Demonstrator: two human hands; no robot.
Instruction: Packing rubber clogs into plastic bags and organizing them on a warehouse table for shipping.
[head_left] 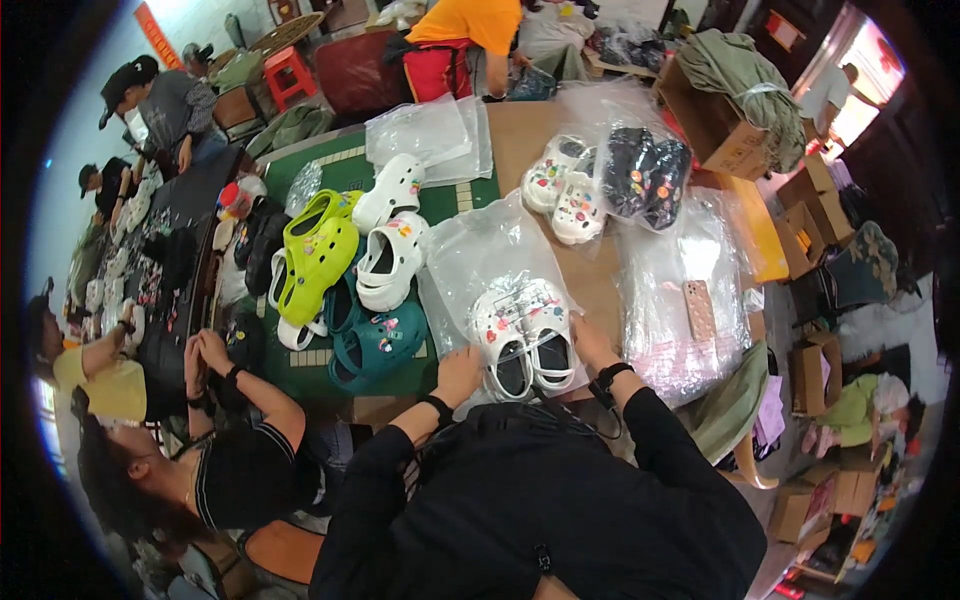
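Crowded with boxes, bags and other people at work, the room bends away toward the dark fisheye rim, and the brown table [600, 285] fills its middle. Much is hard to read: the person's own dark torso blocks the near table edge at 6 o'clock, and clear wrap blurs whatever lies under it.

Both hands sit at the near end of a pair of white clogs [522, 340] with small coloured charms, lying side by side on a clear plastic bag [480, 260]. The left hand [458, 375] is at about 8 o'clock from the pair, fingers curled against the heel of the left shoe; it probably pinches the heel or the bag edge, though I cannot tell which. The right hand [592, 345] is at 3 o'clock from the pair, fingers bent and touching the outer side of the right shoe.

At 10 o'clock from the hands, on a green mat [345, 170], lie teal clogs [378, 340], lime green clogs [318, 255] and further white clogs [392, 225]. At 12 o'clock another white pair [562, 190] and a dark pair [645, 175] sit in bags. A pinkish phone [699, 308] rests on crinkled plastic at 2 o'clock. A seated person's hands [205, 355] at 9 o'clock are partly hidden.
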